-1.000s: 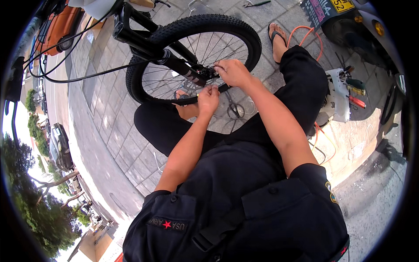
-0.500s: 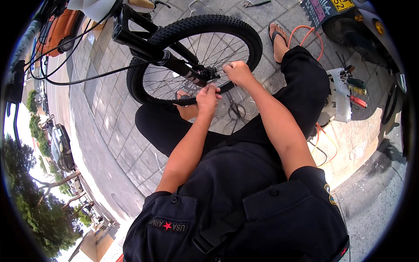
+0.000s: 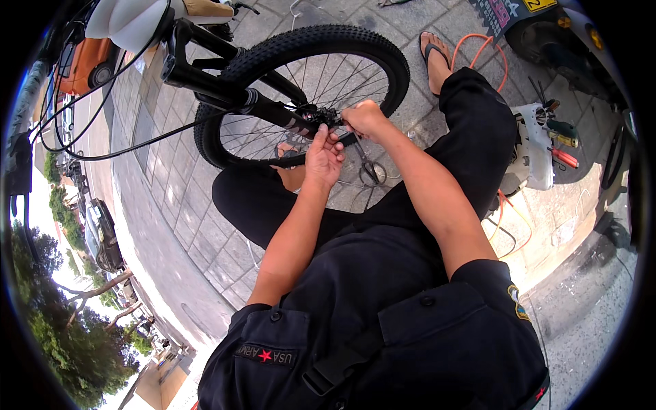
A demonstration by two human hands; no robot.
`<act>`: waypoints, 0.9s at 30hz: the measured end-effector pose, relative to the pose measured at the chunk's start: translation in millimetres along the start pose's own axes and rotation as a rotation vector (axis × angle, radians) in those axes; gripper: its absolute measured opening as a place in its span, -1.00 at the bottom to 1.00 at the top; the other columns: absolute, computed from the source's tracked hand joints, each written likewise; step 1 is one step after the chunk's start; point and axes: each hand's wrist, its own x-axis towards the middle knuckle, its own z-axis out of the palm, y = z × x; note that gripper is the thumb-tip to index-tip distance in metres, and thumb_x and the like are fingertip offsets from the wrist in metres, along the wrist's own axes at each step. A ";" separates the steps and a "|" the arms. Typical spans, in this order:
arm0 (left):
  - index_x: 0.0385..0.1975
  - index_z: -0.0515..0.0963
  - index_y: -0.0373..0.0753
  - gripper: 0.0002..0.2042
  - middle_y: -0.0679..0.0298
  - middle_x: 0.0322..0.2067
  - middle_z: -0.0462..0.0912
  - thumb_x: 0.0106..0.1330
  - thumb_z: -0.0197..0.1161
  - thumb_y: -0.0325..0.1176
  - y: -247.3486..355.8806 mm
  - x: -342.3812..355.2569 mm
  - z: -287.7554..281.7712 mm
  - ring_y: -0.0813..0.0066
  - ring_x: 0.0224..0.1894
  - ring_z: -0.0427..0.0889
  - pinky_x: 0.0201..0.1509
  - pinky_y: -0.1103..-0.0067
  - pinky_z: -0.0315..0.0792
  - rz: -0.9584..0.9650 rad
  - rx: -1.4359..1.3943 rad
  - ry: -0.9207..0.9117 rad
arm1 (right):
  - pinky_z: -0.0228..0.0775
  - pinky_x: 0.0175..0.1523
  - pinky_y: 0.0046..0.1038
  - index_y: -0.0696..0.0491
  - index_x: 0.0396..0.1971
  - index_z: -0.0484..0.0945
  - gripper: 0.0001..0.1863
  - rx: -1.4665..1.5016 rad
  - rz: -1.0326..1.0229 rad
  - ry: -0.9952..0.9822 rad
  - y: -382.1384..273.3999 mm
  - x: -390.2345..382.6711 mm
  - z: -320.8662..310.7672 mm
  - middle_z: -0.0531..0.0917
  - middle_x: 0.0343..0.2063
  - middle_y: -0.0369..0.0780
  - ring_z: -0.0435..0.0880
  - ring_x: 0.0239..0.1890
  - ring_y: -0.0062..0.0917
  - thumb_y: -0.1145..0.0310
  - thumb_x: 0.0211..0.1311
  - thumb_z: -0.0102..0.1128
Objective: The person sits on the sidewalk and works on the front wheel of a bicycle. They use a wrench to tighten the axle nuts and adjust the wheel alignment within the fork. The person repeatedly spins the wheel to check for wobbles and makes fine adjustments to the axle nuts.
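A black bicycle wheel (image 3: 400,75) with a knobbly tyre lies tilted in front of me, held in a black suspension fork (image 3: 253,102). My right hand (image 3: 365,120) is closed at the hub and brake caliper area (image 3: 326,116), its fingertips pinched on something too small to make out. Just left of it, my left hand (image 3: 324,157) touches the lower fork end with its thumb tip. Its palm is turned up, the fingers loosely curled and apart from the thumb, with nothing visible in them. Dark-handled scissors (image 3: 372,173) lie on the paving below the hands.
To the right, a white container (image 3: 536,147) holds tools, among them a red-handled screwdriver (image 3: 564,158). An orange hose (image 3: 506,68) curls beside my sandalled foot (image 3: 434,58). A parked scooter (image 3: 547,48) stands at the upper right. Black cables (image 3: 147,126) loop from the bicycle at the left.
My left hand has rolled palm up and its fingers have loosened. The right hand has moved slightly left and down, closer to it. The fork and wheel have shifted slightly left.
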 end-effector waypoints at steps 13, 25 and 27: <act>-0.34 0.56 -0.03 -0.72 0.60 -0.50 0.55 0.34 0.46 -0.02 12.1 7.1 -0.8 0.69 -0.52 0.47 -0.57 0.70 0.16 -0.155 0.010 -0.012 | 0.07 -0.66 -0.42 0.07 -0.66 0.54 -0.80 -0.147 0.238 -0.075 -27.7 24.7 6.7 0.49 -0.74 -0.30 0.34 -0.74 -0.59 0.41 0.15 0.13; -0.43 0.51 0.05 -0.71 0.59 -0.53 0.50 0.29 0.49 -0.03 9.0 10.4 0.5 0.71 -0.55 0.45 -0.58 0.69 0.15 -0.133 0.039 0.014 | 0.24 -0.63 -0.39 0.06 -0.61 0.53 -0.76 -0.256 0.076 -0.142 -27.2 -8.1 3.8 0.53 -0.68 -0.26 0.44 -0.71 -0.52 0.29 0.22 0.09; -0.46 0.49 0.06 -0.69 0.59 -0.54 0.50 0.28 0.49 0.01 12.8 8.3 -2.0 0.71 -0.55 0.45 -0.57 0.69 0.14 -0.141 0.072 0.018 | 0.25 -0.60 -0.43 0.03 -0.52 0.51 -0.84 -0.155 0.226 -0.264 -31.8 -4.8 0.5 0.52 -0.62 -0.30 0.45 -0.66 -0.55 0.29 0.18 0.13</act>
